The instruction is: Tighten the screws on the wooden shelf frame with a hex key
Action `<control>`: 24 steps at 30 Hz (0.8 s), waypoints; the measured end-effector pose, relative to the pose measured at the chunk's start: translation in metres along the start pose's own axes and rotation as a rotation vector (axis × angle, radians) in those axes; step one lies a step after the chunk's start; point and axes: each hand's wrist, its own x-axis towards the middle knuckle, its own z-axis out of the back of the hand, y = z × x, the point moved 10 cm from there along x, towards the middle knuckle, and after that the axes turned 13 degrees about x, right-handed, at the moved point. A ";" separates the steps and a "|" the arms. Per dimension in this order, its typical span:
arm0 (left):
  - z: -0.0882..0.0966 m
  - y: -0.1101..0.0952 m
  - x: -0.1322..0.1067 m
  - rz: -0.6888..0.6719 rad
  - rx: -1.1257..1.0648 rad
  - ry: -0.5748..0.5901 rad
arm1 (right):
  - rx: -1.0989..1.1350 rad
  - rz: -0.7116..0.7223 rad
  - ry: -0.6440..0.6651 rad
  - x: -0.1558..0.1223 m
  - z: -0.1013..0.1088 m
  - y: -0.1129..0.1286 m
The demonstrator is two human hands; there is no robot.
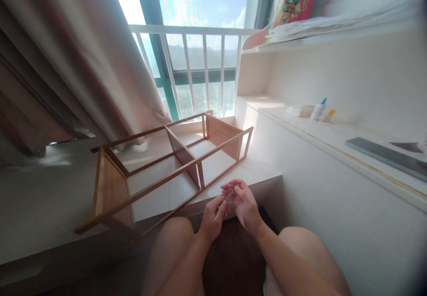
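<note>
Between my knees, my left hand (215,213) pinches a small bent metal rod that looks like a hex key (229,194). My right hand (245,202) curls loosely round the key's bent end, thumb and fingertips close against it. Just beyond both hands, a brown wooden shelf frame (183,168) lies on its side on a pale ledge. Its slim rails join several flat panels, one a middle panel (182,153). Neither hand touches the frame. The hex key's tip is partly hidden by my fingers.
A white cabinet (320,162) runs along the right, with a small white bottle with a blue cap (318,110) and a dark flat strip (387,156) on top. A window railing (205,55) stands behind the frame. Curtains (76,55) hang at left.
</note>
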 end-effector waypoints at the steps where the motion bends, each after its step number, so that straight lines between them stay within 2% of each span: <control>1: 0.004 0.001 0.000 -0.003 0.005 -0.008 | -0.164 0.038 0.006 -0.001 0.003 0.004; 3: 0.012 0.003 0.000 -0.010 0.022 -0.016 | -0.507 0.073 0.038 -0.002 0.006 0.010; 6: 0.018 0.002 -0.001 -0.034 0.055 0.003 | -0.762 0.087 0.132 -0.004 0.006 0.015; 16: 0.036 -0.007 0.006 -0.140 0.181 0.091 | -1.064 0.129 0.393 -0.005 -0.015 0.024; 20: 0.044 -0.015 0.009 -0.192 0.232 0.121 | -1.244 0.145 0.531 -0.005 -0.032 0.027; 24: 0.049 -0.027 0.009 -0.209 0.286 0.154 | -1.433 0.227 0.690 -0.011 -0.054 0.029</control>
